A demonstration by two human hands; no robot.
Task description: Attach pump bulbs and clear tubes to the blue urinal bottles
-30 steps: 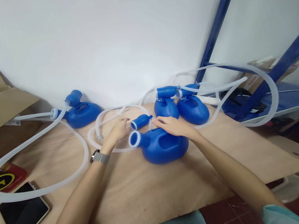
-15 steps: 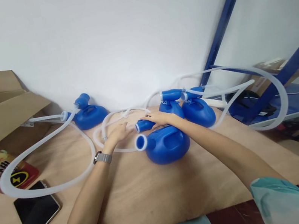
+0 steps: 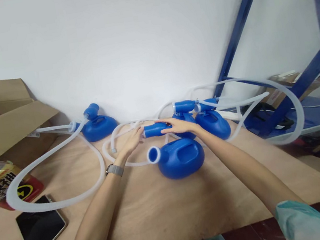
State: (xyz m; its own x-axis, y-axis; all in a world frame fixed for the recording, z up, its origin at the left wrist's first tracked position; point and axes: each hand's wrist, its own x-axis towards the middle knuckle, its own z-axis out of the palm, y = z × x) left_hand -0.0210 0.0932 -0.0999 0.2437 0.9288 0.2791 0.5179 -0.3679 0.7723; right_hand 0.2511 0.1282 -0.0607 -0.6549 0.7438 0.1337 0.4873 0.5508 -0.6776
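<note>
My right hand (image 3: 179, 125) is closed around a blue plastic tube-shaped spout (image 3: 154, 130), held sideways above the table. At the spout's left end, the fingers of my left hand (image 3: 131, 142) are at its rim, partly hiding it. In front of both hands a blue plastic jug (image 3: 181, 159) lies low on the table, its white-rimmed open mouth (image 3: 154, 154) facing left. Behind my left hand lies a coiled clear hose (image 3: 113, 138) with a small connector at its end. Another blue jug (image 3: 187, 132) with a spout stands behind my right hand, partly covered.
Another jug with spout and hose (image 3: 213, 123) stands to the right. One more blue jug (image 3: 100, 128) is at the back left, near a cardboard box (image 3: 10, 126). A phone (image 3: 41, 228) and a drink bottle (image 3: 1, 183) lie on the left. Blue shelving (image 3: 237, 13) borders the right.
My right hand has moved the blue spout up and away from the jug. My left hand has come right, to the spout's end. The view has shifted slightly.
</note>
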